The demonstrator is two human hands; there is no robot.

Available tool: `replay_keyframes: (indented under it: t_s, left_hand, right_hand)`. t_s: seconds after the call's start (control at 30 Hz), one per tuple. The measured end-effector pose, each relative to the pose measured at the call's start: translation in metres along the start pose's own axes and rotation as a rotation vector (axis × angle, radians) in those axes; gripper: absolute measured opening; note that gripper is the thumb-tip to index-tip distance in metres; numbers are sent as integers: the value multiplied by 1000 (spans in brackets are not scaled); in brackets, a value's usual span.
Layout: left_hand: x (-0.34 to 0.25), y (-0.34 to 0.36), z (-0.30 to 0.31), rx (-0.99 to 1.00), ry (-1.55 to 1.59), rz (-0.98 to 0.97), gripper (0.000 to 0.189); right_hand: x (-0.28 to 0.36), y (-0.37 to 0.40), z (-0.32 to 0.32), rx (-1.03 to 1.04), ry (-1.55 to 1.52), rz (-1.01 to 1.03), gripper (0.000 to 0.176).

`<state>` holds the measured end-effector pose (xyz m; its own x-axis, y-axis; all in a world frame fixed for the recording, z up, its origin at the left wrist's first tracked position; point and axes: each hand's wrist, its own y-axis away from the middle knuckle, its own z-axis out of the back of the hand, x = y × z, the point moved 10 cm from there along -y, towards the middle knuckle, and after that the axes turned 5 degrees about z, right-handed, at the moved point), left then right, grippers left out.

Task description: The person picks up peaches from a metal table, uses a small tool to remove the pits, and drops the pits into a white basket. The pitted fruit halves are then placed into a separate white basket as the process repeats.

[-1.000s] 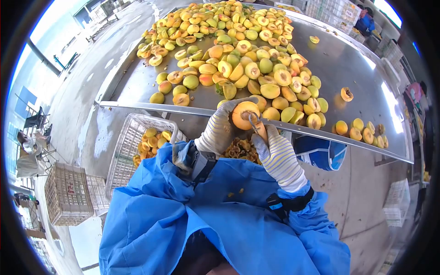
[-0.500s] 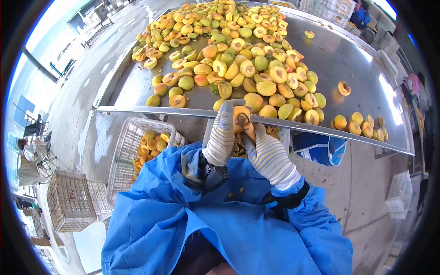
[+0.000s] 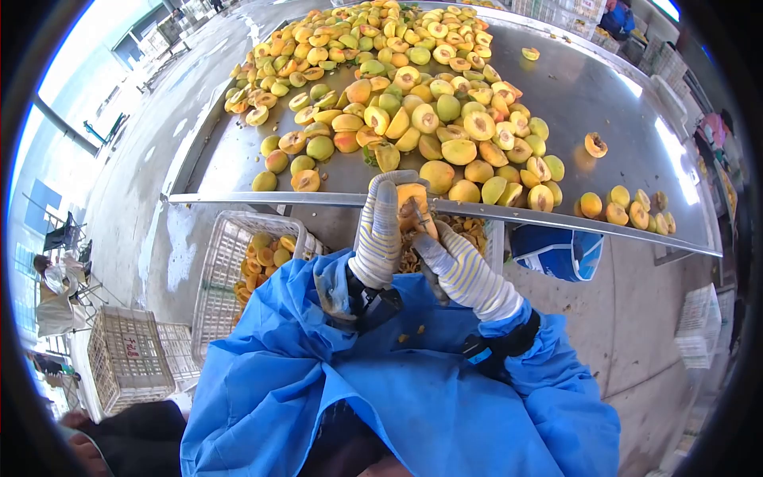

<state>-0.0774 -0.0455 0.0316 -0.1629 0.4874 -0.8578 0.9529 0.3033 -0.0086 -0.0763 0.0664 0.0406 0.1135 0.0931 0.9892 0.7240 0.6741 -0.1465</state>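
My left hand (image 3: pixel 380 234), in a striped glove with grey fingertips, holds an orange fruit half (image 3: pixel 412 205) upright just over the table's front edge. My right hand (image 3: pixel 465 274), gloved the same way, is closed at the fruit's lower right side, its fingers round a small tool whose tip touches the cut face; most of the tool is hidden. Halved yellow, green and orange fruits (image 3: pixel 424 118) lie heaped on the metal table (image 3: pixel 572 103) beyond my hands.
Below the table edge, a white crate (image 3: pixel 208 278) at left holds fruit pieces, and another container with pieces (image 3: pixel 469 230) sits under my hands. A blue-and-white bag (image 3: pixel 556 253) is at right. Beige crates (image 3: pixel 127 354) stand lower left. Part of a person in dark clothing (image 3: pixel 143 441) shows at bottom left.
My right hand has shifted slightly down and right, and the fruit half has turned a little. A person's dark clothing and hand have come into view at bottom left.
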Motion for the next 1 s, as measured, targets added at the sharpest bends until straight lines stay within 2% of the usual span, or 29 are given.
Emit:
replay_keyframes:
  t_s: [0.03,0.1,0.17,0.2,0.27,0.33,0.43,0.5,0.57,0.63,0.67,0.73,0.77,0.83,0.9,0.97,1.0]
  left_hand:
    - [2,-2,1,23,-4,18,51]
    - [11,-9,4,76,18,91,50]
    - [25,-16,6,137,74,202,48]
    - [29,-16,7,118,136,249,45]
    - [22,-14,6,136,102,121,42]
    - [9,-11,6,96,-42,-63,41]
    - [6,-8,3,73,-70,-86,43]
    - [11,-16,2,122,-121,-6,43]
    - [16,-17,3,170,-171,59,43]
    - [15,-16,0,228,-225,102,44]
    - [14,-18,-2,246,-271,99,42]
    - [12,-20,-2,277,-365,97,39]
    - [16,-21,1,252,-305,141,38]
    - [25,-22,5,203,-188,226,37]
    - [16,-21,9,170,-261,164,36]
    - [12,-23,11,121,-262,92,37]
    - [14,-25,12,86,-229,50,39]
  right_hand:
    - [-6,4,2,38,-88,-198,32]
    - [-13,3,12,32,106,-205,35]
    - [-11,-3,19,-55,668,180,37]
    - [-4,-1,16,-110,662,247,39]
    - [-28,1,8,-48,270,-18,39]
    - [-32,18,-13,36,-246,-513,40]
    - [-31,18,-11,94,-319,-506,39]
    - [-20,-8,18,-91,313,277,38]
    - [-22,-3,14,-75,448,421,37]
    - [-29,1,6,128,87,-63,37]
    - [-30,14,0,160,-148,-359,34]
    - [-32,13,-2,160,-116,-374,35]
    - [-33,14,-3,160,-101,-383,36]
    - [-36,8,1,95,132,-260,36]
    - [-40,11,-3,74,39,-325,36]
    - [-40,22,-17,105,-372,-576,35]
    - [-39,19,-19,93,-373,-533,34]
